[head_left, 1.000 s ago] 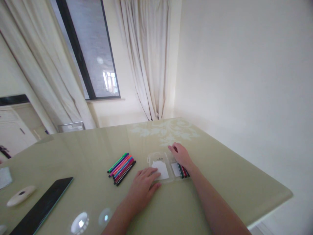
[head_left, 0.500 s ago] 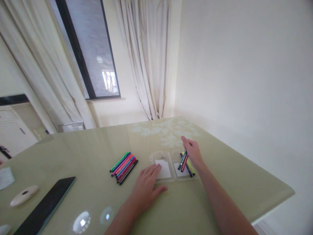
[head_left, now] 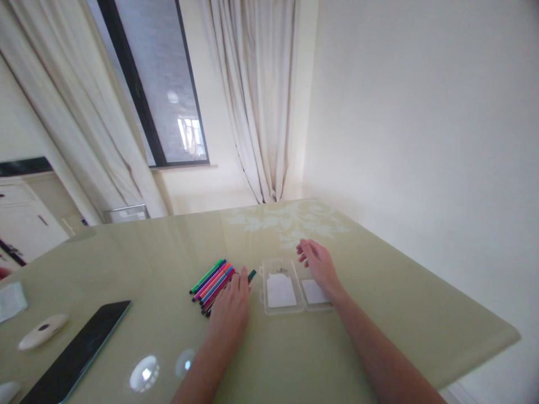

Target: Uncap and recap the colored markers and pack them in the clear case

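Note:
My left hand (head_left: 231,308) lies palm down at the right side of a row of coloured marker pens (head_left: 211,283). Its fingers close over some markers; a dark green end (head_left: 251,276) pokes out past the fingertips, and the rest are hidden under the hand. An opened clear plastic case (head_left: 283,308) lies flat on the table, white paper (head_left: 281,292) in its left half and another white paper (head_left: 314,292) in the right. My right hand (head_left: 318,265) hovers above the right half, fingers loosely curled and apart, with nothing visible in them.
A black tablet-like slab (head_left: 78,356) lies at the left, beside a pale oval object (head_left: 42,332) and a whitish packet (head_left: 12,302). The table's right edge (head_left: 421,269) runs near a white wall. Curtains (head_left: 265,112) hang behind.
The markers that my right hand held over the case's right half are gone from there. My left hand has moved left from the case onto markers beside the row. My right hand is now empty.

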`<state>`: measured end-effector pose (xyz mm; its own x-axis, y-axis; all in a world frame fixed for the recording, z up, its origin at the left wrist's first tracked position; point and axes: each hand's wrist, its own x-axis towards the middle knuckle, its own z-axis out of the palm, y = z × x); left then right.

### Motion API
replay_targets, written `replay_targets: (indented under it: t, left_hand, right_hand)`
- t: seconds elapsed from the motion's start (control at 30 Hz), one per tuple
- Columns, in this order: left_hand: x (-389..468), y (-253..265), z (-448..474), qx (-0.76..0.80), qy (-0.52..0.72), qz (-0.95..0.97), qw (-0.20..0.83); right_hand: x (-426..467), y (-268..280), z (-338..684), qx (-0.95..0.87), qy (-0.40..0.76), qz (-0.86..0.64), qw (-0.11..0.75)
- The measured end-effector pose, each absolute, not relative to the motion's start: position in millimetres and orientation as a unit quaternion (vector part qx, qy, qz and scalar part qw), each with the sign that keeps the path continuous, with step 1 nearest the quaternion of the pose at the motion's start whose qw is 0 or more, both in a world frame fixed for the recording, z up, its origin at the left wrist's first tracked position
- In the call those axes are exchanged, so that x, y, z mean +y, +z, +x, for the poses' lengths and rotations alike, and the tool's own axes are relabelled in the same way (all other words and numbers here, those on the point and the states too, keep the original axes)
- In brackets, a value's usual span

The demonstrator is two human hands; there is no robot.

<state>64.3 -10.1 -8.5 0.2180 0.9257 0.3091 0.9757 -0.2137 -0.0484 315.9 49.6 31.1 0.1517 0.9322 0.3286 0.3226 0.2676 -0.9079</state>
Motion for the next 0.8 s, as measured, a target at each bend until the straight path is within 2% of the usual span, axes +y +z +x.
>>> replay_targets:
  t: [0.07,0.13,0.27,0.37,0.63,0.8]
  left_hand:
    - [-9.8,-4.5,56.8,-0.638,-0.088,-0.752,0.139]
    - [-10.1,-3.0,52.1,-0.646,-0.085,-0.743,0.151]
    - [-10.2,-2.4,49.2,-0.651,-0.098,-0.739,0.145]
    - [-9.6,-0.5,47.8,-0.660,-0.102,-0.733,0.127]
    - [-4.7,2.8,39.1,-0.675,-0.089,-0.723,0.122]
    - [-9.1,5.4,51.4,-0.606,-0.168,-0.774,0.073]
  right_hand:
    - [59.1,31.0,342.9,-0.563,0.166,-0.620,0.520]
    - [64.5,26.4,360.3,-0.568,0.106,-0.672,0.463]
    - [68.8,11.2,365.8,-0.599,0.057,-0.725,0.335]
    - [70.6,3.6,360.6,-0.627,0.033,-0.725,0.282]
    - [69.2,3.0,356.3,-0.653,-0.017,-0.720,0.234]
    - [68.0,6.1,352.6,-0.654,-0.020,-0.725,0.216]
